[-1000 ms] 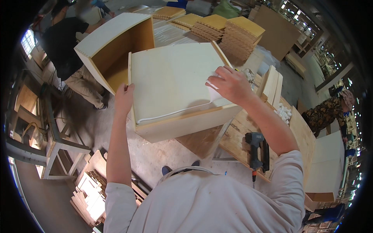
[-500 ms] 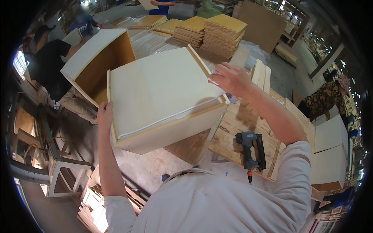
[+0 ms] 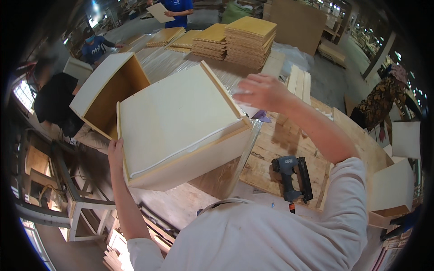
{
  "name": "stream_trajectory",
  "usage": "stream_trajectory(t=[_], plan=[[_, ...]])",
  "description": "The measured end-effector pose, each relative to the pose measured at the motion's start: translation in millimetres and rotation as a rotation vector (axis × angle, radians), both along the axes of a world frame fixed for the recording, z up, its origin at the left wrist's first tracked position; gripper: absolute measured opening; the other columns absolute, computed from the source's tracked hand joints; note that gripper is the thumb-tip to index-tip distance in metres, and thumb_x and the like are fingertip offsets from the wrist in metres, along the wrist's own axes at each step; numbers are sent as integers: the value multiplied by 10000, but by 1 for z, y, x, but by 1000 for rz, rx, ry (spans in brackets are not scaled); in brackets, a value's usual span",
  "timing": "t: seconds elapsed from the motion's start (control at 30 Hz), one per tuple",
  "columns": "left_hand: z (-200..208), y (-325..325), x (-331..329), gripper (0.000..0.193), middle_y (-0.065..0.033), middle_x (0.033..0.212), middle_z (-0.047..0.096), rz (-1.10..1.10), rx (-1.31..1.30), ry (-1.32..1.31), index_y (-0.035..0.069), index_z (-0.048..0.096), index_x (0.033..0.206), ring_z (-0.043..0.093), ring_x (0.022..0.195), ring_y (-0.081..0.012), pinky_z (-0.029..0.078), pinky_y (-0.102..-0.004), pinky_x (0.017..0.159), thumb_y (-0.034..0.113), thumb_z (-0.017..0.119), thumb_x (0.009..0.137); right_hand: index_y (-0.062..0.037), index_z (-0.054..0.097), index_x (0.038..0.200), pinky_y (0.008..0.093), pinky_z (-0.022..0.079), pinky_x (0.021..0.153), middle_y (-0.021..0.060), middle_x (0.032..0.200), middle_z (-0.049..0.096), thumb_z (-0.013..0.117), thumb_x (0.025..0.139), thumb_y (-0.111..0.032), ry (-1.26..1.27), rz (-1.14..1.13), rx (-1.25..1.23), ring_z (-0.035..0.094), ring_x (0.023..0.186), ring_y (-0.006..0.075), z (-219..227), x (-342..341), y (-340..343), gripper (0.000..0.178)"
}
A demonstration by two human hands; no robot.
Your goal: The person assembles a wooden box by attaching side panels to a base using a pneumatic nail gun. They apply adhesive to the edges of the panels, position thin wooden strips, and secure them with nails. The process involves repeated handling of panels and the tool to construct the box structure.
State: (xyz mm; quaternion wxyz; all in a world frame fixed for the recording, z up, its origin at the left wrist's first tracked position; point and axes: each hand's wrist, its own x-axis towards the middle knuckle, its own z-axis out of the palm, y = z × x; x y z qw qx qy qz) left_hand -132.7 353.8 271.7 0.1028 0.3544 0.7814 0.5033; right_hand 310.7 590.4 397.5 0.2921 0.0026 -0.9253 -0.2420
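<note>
A pale wooden box (image 3: 172, 122), like a drawer with its flat panel facing up, lies tilted in front of me. Raised yellowish strips edge the panel, and a bead of white glue (image 3: 187, 149) runs along its near side. My left hand (image 3: 115, 152) grips the box's left edge, thumb on top. Beyond the right edge hovers my right hand (image 3: 260, 92), its fingers blurred; something whitish shows at the fingertips, too unclear to name. Just below that hand, a white item and a purple scrap (image 3: 262, 116) rest near the box corner.
A nail gun (image 3: 291, 178) lies on the plywood table (image 3: 260, 156) at right. An open box (image 3: 108, 92) stands at far left, near a person in black (image 3: 56, 97). Stacked yellow panels (image 3: 251, 40) are at the back, beside white strips (image 3: 298, 83). Other people work around.
My right hand has come away from the box's far right corner and moved slightly left. The box has shifted left and turned a little, with my left hand still on its edge.
</note>
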Motion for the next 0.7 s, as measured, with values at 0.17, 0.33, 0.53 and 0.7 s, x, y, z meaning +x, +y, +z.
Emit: stream_trajectory(t=[0.17,0.33,0.53,0.7], plan=[[-7,-11,-12,304,-17,703,456,-13,14,8,18,489,743,423,694,-107,384,-271,649,274,564,889,-144,615,1171,296,510,741,68,1036,638,590,882,-162,852,-225,-1217,618,883,200,-91,35,13,291],[7,11,4,296,-23,715,471,-19,-3,-22,9,495,750,424,703,-108,384,-273,651,264,557,889,-36,554,1147,381,506,847,115,1115,617,468,963,-256,1800,137,-2281,610,999,255,-256,52,16,300],[9,-11,-3,279,-27,726,474,3,-25,-53,7,493,764,432,712,-114,387,-273,671,251,546,887,-46,535,1175,405,500,859,109,1114,614,419,977,-313,2082,144,-2097,607,1005,269,-302,26,42,352],[17,11,8,257,-7,728,461,-29,-9,-36,28,496,769,438,718,-107,388,-264,690,246,542,897,8,494,1215,342,465,844,106,1066,606,533,927,-259,1868,-558,-1692,600,956,236,-299,36,58,394]])
